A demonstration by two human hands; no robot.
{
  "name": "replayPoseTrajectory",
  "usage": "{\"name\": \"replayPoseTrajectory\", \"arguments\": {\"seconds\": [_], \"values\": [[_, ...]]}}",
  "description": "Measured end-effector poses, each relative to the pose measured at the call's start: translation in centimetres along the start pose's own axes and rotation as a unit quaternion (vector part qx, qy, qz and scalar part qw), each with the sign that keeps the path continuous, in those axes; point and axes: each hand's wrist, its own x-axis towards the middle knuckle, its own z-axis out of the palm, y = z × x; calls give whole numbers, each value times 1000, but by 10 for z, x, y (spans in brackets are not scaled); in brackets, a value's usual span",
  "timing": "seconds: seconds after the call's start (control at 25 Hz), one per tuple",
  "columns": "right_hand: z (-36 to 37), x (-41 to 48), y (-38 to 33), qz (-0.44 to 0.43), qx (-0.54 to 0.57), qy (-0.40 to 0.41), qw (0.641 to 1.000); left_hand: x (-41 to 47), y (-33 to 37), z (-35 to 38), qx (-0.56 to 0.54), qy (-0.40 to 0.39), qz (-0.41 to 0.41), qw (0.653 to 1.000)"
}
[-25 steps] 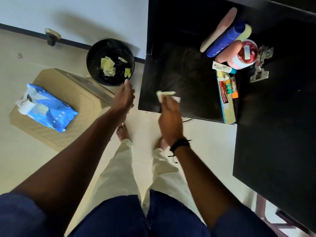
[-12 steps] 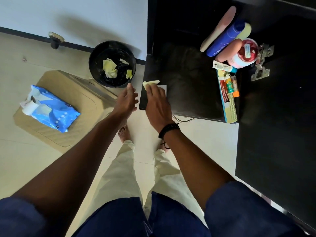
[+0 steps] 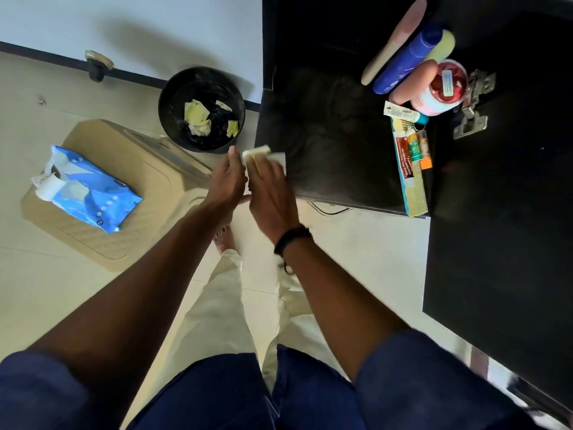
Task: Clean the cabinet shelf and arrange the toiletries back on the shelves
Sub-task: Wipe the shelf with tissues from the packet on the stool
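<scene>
My right hand [image 3: 270, 193] holds a white wipe [image 3: 263, 154] at the left front corner of the black cabinet shelf [image 3: 328, 150]. My left hand [image 3: 228, 178] is right beside it, fingers apart, its fingertips touching the wipe's left end. Toiletries are bunched at the shelf's right side: a blue bottle [image 3: 403, 62], a pale pink tube [image 3: 392, 41], a pink bottle [image 3: 414, 82], a jar with a red lid [image 3: 441, 86], a small white tube [image 3: 400, 111] and a long toothpaste box [image 3: 410, 172].
A black bin [image 3: 173, 97] with used yellowish wipes stands on the floor left of the cabinet. A blue wipes pack [image 3: 86, 187] lies on a beige case [image 3: 155, 209]. The open cabinet door [image 3: 502, 228] with a metal hinge [image 3: 471, 103] is at the right.
My right hand slid the wipe leftward along the shelf to its left front corner. My left hand moved right and met the wipe.
</scene>
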Motion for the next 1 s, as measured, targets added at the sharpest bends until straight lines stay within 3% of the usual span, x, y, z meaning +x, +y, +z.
{"name": "replayPoseTrajectory", "arguments": {"seconds": [0.12, 0.32, 0.4, 0.52, 0.64, 0.72, 0.84, 1.0], "values": [[1, -58, 27, 10, -16, 4, 1000, -4, -1, 8, 8, 0, 3, 1000], [-18, -44, 80, 170, -57, 29, 983, -4, -3, 19, 36, 40, 34, 998], [-11, -18, 59, 146, -21, 56, 987, -5, -3, 20, 46, 51, 45, 997], [4, -17, 12, 34, 47, 29, 998, -6, 2, 20, 36, 51, 45, 997], [0, -46, 21, -9, 18, 33, 999, -4, 7, 21, 26, 21, 52, 998], [-11, -56, 66, 50, -33, 63, 996, -4, 10, 27, 29, 4, 56, 998], [-39, -49, 138, 153, -107, 40, 982, -2, 16, 32, 30, 2, 51, 998], [-51, 22, 157, 218, -109, 64, 968, 8, 22, 33, 32, -5, 55, 998]]}}
